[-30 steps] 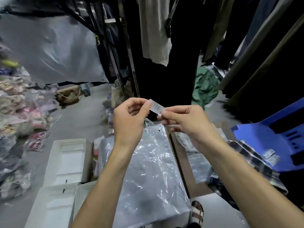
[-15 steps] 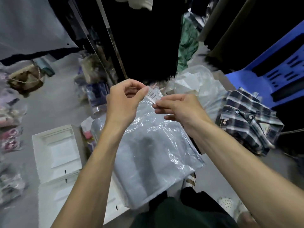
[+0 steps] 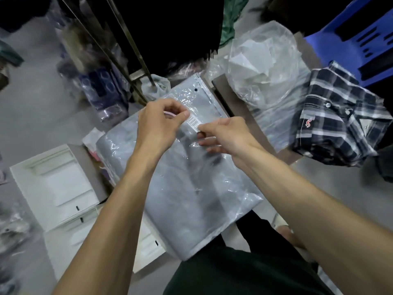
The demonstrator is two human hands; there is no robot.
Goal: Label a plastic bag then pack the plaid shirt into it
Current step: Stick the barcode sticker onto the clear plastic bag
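A small white barcode label (image 3: pixel 193 122) is pinched between my left hand (image 3: pixel 158 126) and my right hand (image 3: pixel 228 136), each holding one end. Both hands hover just above a flat clear plastic bag (image 3: pixel 185 188) that lies across my lap and looks grey. Whether the label touches the bag is unclear. The folded dark plaid shirt (image 3: pixel 338 122) lies to the right, apart from both hands.
A crumpled clear bag with white paper (image 3: pixel 263 64) sits behind the hands on a brown surface. White cardboard boxes (image 3: pixel 57 184) lie on the floor at left. A blue plastic chair (image 3: pixel 359 33) stands at top right. Dark hanging clothes and a metal rack (image 3: pixel 127 50) fill the back.
My view has tilted down. Both hands, still holding the label, have lowered toward the upper part of the plastic bag.
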